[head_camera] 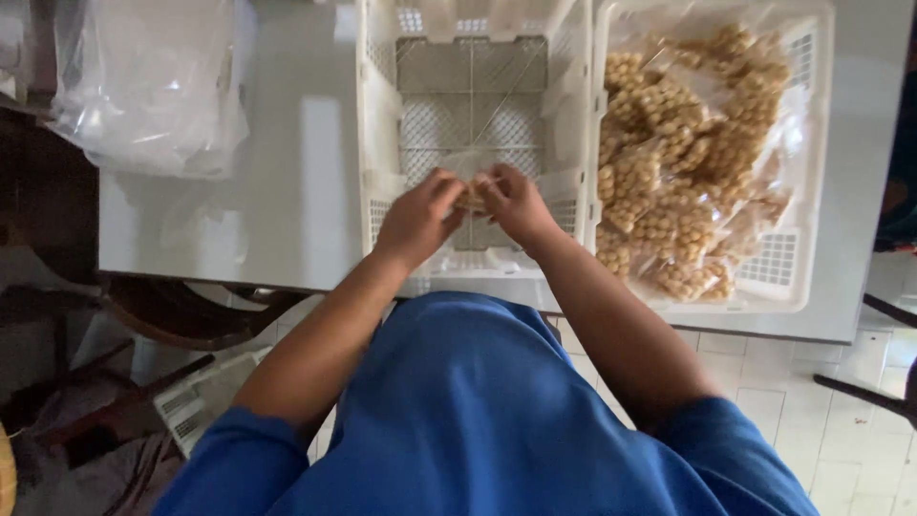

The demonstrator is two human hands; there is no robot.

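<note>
Nearest the camera it's just a blue shirt and two bare forearms reaching out toward 12 o'clock. The left hand (417,218) and right hand (516,203) meet over the near wall of the empty white crate (382,124), and both have their grip pinched together on one small clear packet (472,194) of tan round snacks held between them, fingertips nearly touching. It looks like they're working at the packet's top edge, but I can't tell for sure since the fingers cover most of it.

As for how far along it is, my read is: barely into it. The crate under the hands shows only bare mesh floor, nothing laid in it. At about 2 o'clock, touching that crate's side, the second white crate (810,143) is piled with clear bags (683,153) of the same tan balls, heaped loosely and overlapping. So one packet in hand and a whole heap sitting there, as far as I can judge.

Both crates sit on a pale grey bench (296,172). Further off at 10 o'clock there's a crumpled heap of clear plastic bags (148,86) at the bench's far left corner. No labels or signs that I can make out on any of it, everything's plain see-through wrap.
</note>
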